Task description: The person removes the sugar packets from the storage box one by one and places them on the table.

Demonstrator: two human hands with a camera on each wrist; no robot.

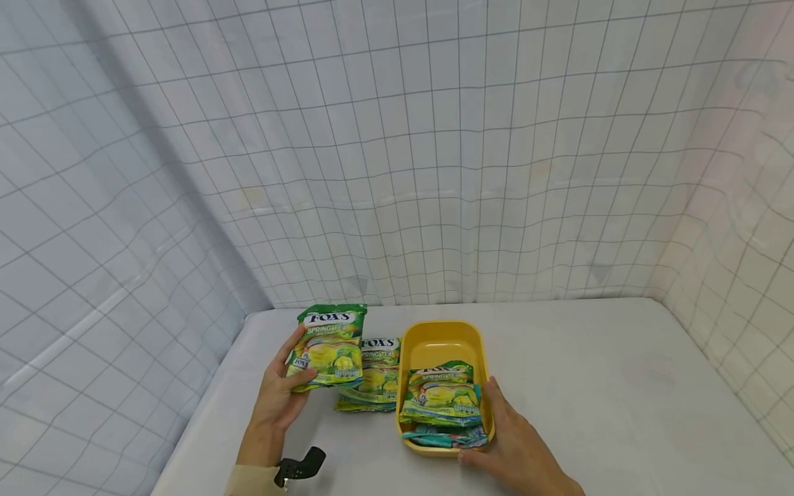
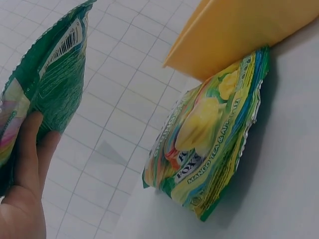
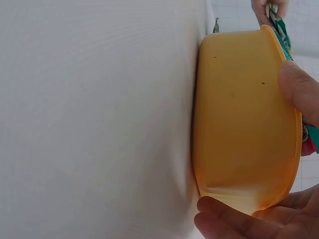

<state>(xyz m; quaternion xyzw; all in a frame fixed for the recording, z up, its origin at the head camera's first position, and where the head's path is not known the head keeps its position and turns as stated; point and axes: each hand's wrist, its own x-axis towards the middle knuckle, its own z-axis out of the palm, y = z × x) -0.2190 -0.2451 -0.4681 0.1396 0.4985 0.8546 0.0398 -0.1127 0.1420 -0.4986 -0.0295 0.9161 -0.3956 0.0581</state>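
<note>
My left hand pinches a green Fox's Spring Tea candy bag, thumb on its front and fingers behind, raised over the table's left part. In the left wrist view the bag's green back with a barcode shows. Just right of it, a second Fox's candy bag lies on the table against the yellow tub. My right hand holds that tub round its near right corner, thumb on the near side and fingers along the right wall. Inside the tub, a Spring Tea bag overlaps a teal-and-pink packet.
The table has a white cover. White cloth with a dark grid hangs behind it and along both sides. A black band sits at my left wrist, by a beige sleeve.
</note>
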